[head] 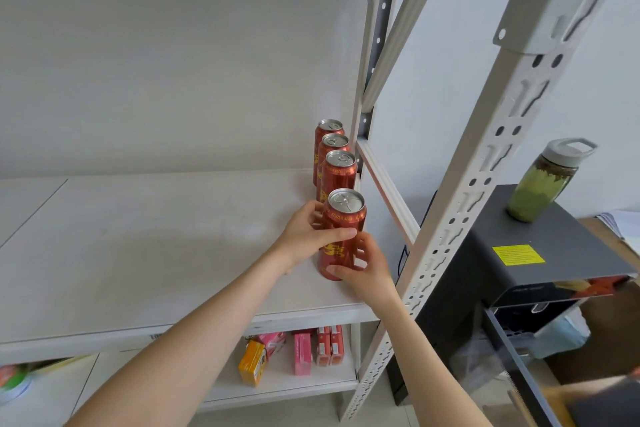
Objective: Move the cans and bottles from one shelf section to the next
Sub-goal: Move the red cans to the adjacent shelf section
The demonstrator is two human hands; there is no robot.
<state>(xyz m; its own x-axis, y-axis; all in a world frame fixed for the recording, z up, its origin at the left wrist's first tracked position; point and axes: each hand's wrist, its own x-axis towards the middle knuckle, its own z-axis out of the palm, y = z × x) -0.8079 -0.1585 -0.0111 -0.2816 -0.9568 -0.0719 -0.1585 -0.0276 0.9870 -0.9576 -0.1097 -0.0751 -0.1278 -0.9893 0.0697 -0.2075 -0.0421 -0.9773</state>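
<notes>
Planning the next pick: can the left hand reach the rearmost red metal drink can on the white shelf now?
Probably yes, once freed: the left hand grips the front red can, but the shelf lies open left of the row, beside the rearmost can.

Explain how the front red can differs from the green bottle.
The front red can is metal; the green bottle is see-through with a grey lid. The can is in the white shelf rack, the bottle on a black cabinet. The left hand and right hand hold the can; nothing touches the bottle. Both stand upright.
</notes>
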